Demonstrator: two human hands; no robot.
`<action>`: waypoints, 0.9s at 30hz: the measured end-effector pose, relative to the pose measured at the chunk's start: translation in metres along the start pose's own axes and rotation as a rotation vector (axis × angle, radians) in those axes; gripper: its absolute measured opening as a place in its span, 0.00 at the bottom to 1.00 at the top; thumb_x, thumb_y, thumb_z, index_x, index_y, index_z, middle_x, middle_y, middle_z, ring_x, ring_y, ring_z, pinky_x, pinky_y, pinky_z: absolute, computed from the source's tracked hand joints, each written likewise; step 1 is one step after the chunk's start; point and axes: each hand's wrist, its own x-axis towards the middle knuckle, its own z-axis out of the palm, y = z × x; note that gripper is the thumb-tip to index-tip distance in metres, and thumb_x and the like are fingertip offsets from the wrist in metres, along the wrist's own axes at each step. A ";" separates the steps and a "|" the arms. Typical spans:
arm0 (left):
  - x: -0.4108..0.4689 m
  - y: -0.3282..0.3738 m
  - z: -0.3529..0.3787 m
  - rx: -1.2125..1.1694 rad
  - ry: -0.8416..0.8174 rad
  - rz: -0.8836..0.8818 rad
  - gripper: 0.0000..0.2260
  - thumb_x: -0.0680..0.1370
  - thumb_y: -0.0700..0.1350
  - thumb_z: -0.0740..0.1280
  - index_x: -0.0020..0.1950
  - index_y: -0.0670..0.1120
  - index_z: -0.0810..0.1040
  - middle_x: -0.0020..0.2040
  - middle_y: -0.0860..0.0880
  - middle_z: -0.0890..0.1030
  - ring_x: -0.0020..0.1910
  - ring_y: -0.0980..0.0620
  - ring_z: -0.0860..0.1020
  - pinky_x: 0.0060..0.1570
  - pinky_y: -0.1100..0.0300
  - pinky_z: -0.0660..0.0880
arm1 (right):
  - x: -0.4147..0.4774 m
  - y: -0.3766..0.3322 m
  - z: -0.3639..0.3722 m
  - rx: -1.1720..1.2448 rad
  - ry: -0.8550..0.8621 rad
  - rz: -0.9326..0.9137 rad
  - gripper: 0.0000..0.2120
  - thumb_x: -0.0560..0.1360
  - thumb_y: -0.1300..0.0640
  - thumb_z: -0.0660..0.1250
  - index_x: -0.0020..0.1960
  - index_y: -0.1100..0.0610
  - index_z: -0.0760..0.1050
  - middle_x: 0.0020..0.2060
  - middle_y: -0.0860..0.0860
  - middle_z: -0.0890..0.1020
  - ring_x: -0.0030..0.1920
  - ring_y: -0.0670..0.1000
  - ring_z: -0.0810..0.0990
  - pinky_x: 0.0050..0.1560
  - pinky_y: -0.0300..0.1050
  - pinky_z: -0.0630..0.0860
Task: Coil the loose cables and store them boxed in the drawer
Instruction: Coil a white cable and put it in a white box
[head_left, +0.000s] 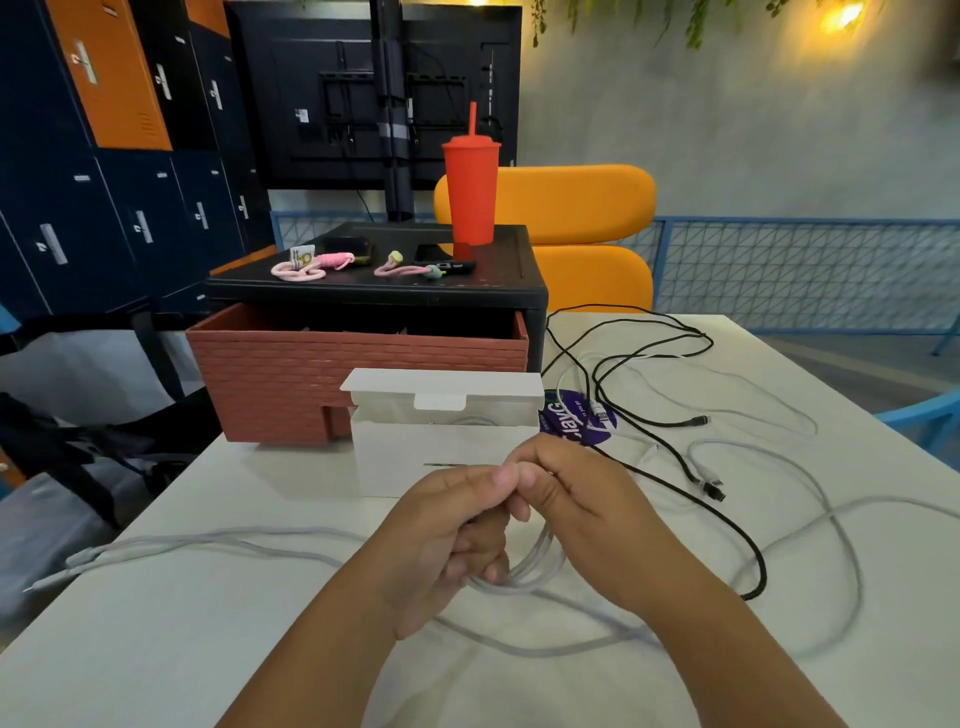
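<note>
Both hands meet just above the tabletop: the left hand (441, 535) has its fingers curled round a few small loops of a pale grey braided cable (519, 586), and the right hand (571, 499) pinches the same cable at the top of the loops, thumb against thumb. The rest of that cable trails slack over the white table (208, 649), out to the left edge and round to the right. Just behind the hands stands an open white cardboard box (415, 457) with its lid flap raised. Behind the box, a brick-red plastic drawer (311, 379) is pulled out of a black cabinet (498, 283). A black braided cable (759, 561) sprawls loose to the right with further pale cables. On the cabinet stand a red plastic tumbler with a straw (471, 192) and pink cord lanyards (304, 271).
</note>
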 end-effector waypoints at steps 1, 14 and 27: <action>0.001 -0.002 0.001 0.008 0.033 -0.004 0.11 0.69 0.52 0.68 0.31 0.46 0.77 0.22 0.53 0.58 0.20 0.57 0.57 0.27 0.63 0.69 | 0.000 0.001 0.002 0.003 0.037 0.025 0.14 0.76 0.43 0.57 0.37 0.48 0.72 0.32 0.39 0.76 0.34 0.43 0.73 0.36 0.38 0.67; 0.008 -0.007 0.019 -0.317 0.135 0.074 0.18 0.71 0.46 0.62 0.60 0.47 0.75 0.30 0.48 0.69 0.25 0.55 0.66 0.31 0.62 0.75 | 0.004 0.005 0.016 0.025 0.488 0.237 0.14 0.78 0.50 0.58 0.35 0.50 0.68 0.28 0.38 0.74 0.30 0.41 0.71 0.32 0.36 0.65; 0.007 -0.003 0.014 -0.190 0.431 0.126 0.11 0.79 0.43 0.59 0.41 0.42 0.77 0.24 0.52 0.60 0.20 0.59 0.55 0.19 0.68 0.54 | 0.006 0.006 0.011 0.004 0.434 0.106 0.05 0.72 0.50 0.62 0.37 0.43 0.73 0.38 0.43 0.73 0.42 0.36 0.72 0.41 0.24 0.65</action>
